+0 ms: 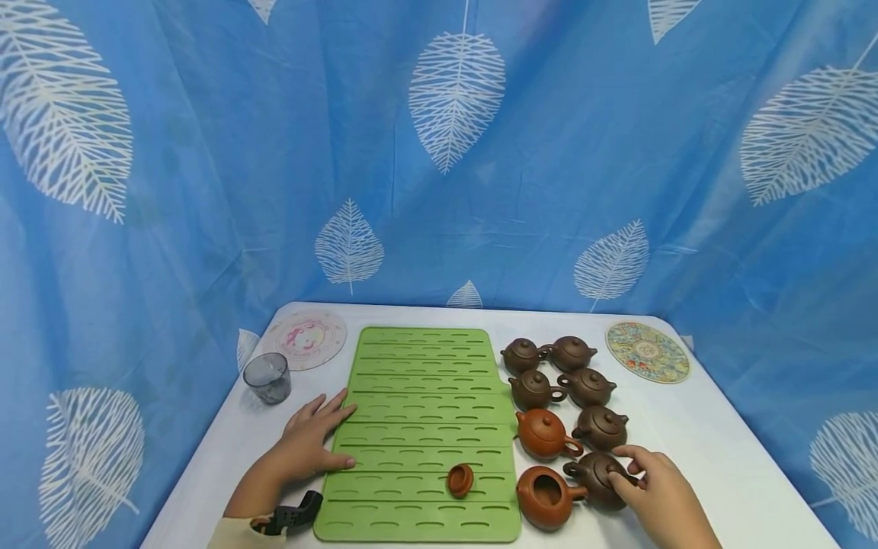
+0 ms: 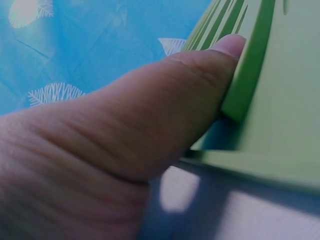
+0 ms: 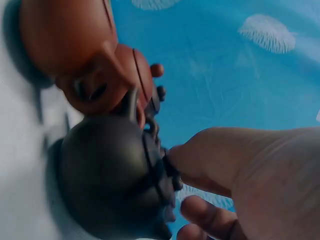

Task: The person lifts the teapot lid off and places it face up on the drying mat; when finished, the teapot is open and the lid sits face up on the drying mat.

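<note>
My left hand (image 1: 309, 438) rests with spread fingers on the left edge of the green mat (image 1: 425, 526); in the left wrist view its thumb (image 2: 200, 75) lies against the mat's raised rim. My right hand (image 1: 658, 488) is at the nearest dark brown teapot (image 1: 598, 484), thumb and forefinger parted around its lid knob. In the right wrist view the thumb tip is right at the knob of this teapot (image 3: 110, 175). Left of it stands a lidless reddish-brown teapot (image 1: 542, 507). A small reddish-brown lid (image 1: 460, 480) lies upturned on the mat.
Behind the near pair stand another reddish-brown teapot (image 1: 543, 433) and several dark brown teapots (image 1: 602, 427), all lidded. A grey glass (image 1: 269, 379) and a pink round mat (image 1: 309, 339) are at the left. A patterned round mat (image 1: 647, 352) lies back right.
</note>
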{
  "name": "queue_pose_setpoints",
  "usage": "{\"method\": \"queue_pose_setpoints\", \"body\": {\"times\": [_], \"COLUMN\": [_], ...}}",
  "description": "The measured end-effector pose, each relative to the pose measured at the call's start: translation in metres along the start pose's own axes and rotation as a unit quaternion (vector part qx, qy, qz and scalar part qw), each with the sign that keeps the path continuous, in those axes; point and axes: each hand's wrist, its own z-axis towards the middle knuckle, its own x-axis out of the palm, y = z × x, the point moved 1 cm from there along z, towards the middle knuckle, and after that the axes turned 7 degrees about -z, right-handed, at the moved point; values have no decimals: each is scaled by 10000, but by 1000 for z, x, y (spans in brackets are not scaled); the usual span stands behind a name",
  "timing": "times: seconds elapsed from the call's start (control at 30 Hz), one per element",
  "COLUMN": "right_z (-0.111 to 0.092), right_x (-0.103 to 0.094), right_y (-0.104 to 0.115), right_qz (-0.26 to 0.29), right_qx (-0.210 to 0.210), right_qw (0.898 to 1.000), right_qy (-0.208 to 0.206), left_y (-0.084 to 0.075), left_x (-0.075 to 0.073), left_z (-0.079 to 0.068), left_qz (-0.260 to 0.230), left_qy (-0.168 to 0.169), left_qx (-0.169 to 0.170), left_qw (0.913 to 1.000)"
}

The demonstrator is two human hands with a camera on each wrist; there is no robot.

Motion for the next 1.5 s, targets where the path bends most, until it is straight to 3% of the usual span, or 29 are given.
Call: {"method": "queue_pose_setpoints", "body": {"times": [0.57, 0.97, 1.2, 1.33, 1.4, 1.5], "right_z": [1, 2, 0, 1, 1, 0], "right_x": [6, 0, -4, 0, 3, 8], "right_y": [-3, -4, -4, -6, -6, -6], "right_qz": [189, -112, 670, 1644, 2365, 3392], "right_qx": [-22, -169, 236, 452, 641, 878], "right_qw": [9998, 9997, 9975, 9850, 9685, 9343], "right_qy": [39, 165, 63, 254, 433, 654], "left_y": [0, 0, -1, -1, -1, 0], "left_x": [1, 1, 0, 1, 1, 2], "left_z": [0, -1, -2, -2, -1, -1], "left_qz": [-19, -19, -64, -68, -67, -60], "left_qy": [-13, -22, -21, -22, -33, -52], "left_qx": [-133, -111, -153, -166, -159, -150], "left_qw": [9999, 9999, 9999, 9998, 9998, 9999]}}
